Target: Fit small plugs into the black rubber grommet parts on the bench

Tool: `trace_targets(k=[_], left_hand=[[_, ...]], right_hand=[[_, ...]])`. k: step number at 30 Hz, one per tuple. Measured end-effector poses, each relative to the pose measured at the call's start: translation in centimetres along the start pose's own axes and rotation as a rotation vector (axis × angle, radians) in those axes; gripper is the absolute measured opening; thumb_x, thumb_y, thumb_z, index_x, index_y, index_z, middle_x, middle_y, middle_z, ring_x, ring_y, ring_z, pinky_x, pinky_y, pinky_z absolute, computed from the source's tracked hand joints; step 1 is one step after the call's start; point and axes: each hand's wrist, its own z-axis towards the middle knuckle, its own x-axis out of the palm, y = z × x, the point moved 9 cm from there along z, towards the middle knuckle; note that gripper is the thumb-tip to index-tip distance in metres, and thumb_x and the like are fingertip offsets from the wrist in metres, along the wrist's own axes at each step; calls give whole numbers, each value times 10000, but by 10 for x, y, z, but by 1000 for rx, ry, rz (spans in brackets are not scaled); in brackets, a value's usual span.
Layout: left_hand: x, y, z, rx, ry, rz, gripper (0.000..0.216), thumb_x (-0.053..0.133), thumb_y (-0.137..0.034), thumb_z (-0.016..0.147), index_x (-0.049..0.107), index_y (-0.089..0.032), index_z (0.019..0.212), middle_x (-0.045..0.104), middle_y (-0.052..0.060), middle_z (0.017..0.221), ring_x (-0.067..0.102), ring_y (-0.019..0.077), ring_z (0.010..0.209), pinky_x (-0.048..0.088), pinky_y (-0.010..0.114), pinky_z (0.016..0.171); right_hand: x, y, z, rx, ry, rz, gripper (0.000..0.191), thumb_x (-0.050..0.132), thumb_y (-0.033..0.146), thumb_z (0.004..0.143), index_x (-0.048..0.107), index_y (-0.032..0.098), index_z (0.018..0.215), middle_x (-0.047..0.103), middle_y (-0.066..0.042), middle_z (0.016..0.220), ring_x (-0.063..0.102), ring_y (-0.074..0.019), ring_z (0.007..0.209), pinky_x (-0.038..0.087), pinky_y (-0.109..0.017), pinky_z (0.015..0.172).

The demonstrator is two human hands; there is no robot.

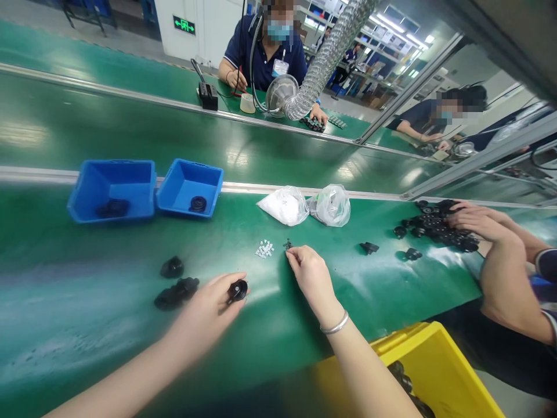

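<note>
My left hand (213, 307) rests on the green table and pinches a round black plastic part (238, 289) between thumb and fingers. My right hand (310, 273) reaches forward with its fingertips pressed together at a small dark piece (288, 244) on the table; whether it grips that piece I cannot tell. Just left of it lies a little heap of small white pieces (264, 249). Several more black parts (176, 290) lie to the left of my left hand.
Two blue bins (130, 180) (208, 174) hold black parts at the back left. Two plastic bags (285, 204) (333, 204) lie behind my right hand. A co-worker's hands (476, 223) sort black parts (435, 223) at right. A yellow bin (435, 360) sits below the table edge.
</note>
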Motion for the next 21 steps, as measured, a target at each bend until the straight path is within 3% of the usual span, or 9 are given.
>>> trace_targets(k=[3, 6, 11, 21], left_hand=[[2, 4, 0, -23, 0, -120, 376, 543, -332, 851, 534, -242, 1215, 564, 67, 1261, 639, 206, 1083, 506, 321, 977], [3, 5, 2, -24, -8, -217, 376, 571, -322, 828, 545, -210, 1185, 604, 74, 1192, 651, 204, 1037, 519, 325, 935], [-4, -2, 3, -6, -58, 29, 341, 573, -244, 804, 586, -203, 1143, 624, 45, 968, 592, 162, 730, 513, 296, 681], [-8, -3, 3, 2, -72, 80, 355, 560, -209, 788, 589, -209, 1142, 448, -42, 658, 453, 146, 617, 406, 259, 613]], right_hand=[[-5, 10, -3, -17, -29, 76, 132, 527, 204, 896, 627, 160, 821, 611, -50, 752, 584, -189, 701, 458, -305, 655], [-6, 44, -13, -106, 6, 338, 117, 552, 217, 897, 623, 183, 811, 606, -18, 727, 567, -147, 660, 455, -267, 631], [6, 106, -33, -248, 169, 681, 59, 571, 183, 896, 627, 201, 899, 604, -17, 825, 579, -124, 752, 473, -239, 683], [14, 113, -36, -319, 151, 650, 126, 558, 126, 896, 630, 202, 966, 583, -33, 864, 588, -136, 807, 502, -259, 708]])
